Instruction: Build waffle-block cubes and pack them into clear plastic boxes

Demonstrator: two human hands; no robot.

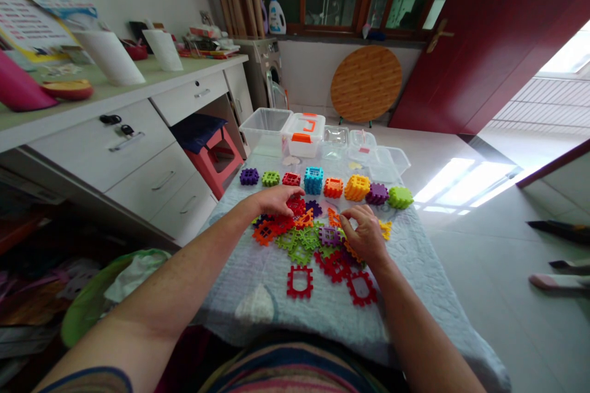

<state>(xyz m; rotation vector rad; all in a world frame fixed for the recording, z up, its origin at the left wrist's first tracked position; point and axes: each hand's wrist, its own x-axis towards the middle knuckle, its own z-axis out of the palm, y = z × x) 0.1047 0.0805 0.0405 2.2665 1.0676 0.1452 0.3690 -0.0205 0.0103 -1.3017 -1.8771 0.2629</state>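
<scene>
My left hand (278,200) curls over the pile's back left, its fingers and thumb around a red interlocking plastic tile (295,206). My right hand (365,228) is at the pile's right side, its thumb and fingertips on an orange interlocking tile (334,218). Between and below the hands lie loose tiles: a green tile (302,253), a purple window tile (329,235), an orange tile (264,233) and several red ones. Nearest me are two red frame tiles, a left frame (289,283) and a right frame (350,290).
Behind the pile runs a row of colour-sorted stacks, including a blue stack (313,180) and a yellow stack (357,188). Clear plastic boxes stand at the far end, among them a box with orange clasps (302,144). A quilted cloth (221,295) covers the table; a stool (216,159) stands left.
</scene>
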